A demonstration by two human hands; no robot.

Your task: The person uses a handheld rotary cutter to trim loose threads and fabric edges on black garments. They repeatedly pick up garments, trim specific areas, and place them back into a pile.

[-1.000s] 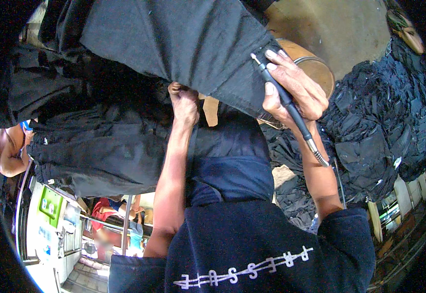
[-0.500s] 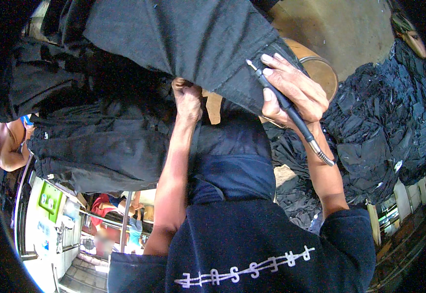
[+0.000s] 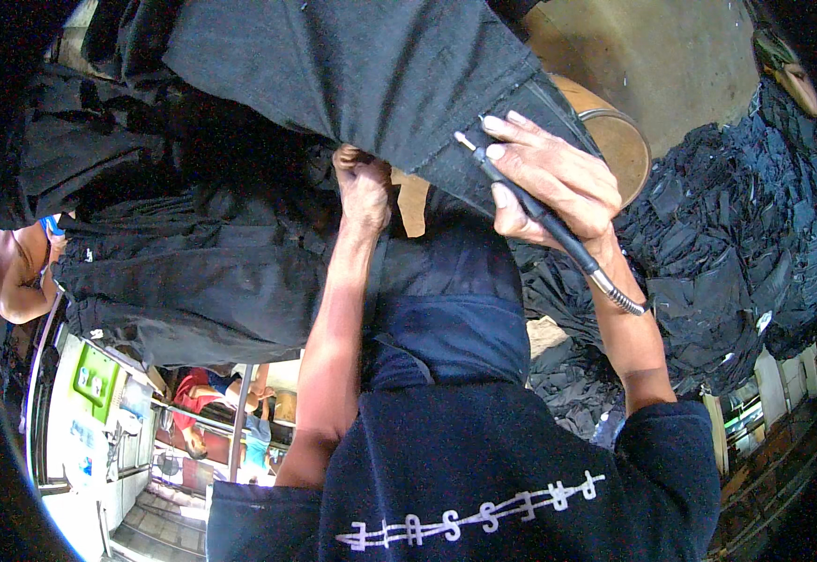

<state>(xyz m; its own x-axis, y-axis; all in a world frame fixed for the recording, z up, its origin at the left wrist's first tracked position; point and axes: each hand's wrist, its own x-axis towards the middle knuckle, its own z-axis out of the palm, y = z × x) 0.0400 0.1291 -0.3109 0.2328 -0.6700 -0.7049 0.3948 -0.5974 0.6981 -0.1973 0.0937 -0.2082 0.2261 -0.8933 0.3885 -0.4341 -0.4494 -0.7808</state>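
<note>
A dark denim garment [image 3: 371, 70] is stretched across in front of me, with a stitched seam near its right edge. My left hand [image 3: 363, 192] is closed in a fist at the garment's lower edge and grips the cloth. In my right hand [image 3: 568, 183] is a black pen-shaped rotary tool handpiece [image 3: 542, 214], held between thumb and fingers. Its pale metal tip points up and left onto the denim by the seam, while a springy metal sleeve trails from its rear end over my forearm. My right fingertips rest on the cloth.
A round tan drum-like object [image 3: 619, 150] stands behind the garment's right edge. A large heap of dark clothes [image 3: 727, 225] lies to the right. More dark garments [image 3: 184, 272] are piled on the left. Other people are at the far left and lower left, near a green tray [image 3: 96, 382].
My right hand has moved a little left and down, carrying the tool tip along the cloth. My left hand has stayed nearly in place, still gripping the edge.
</note>
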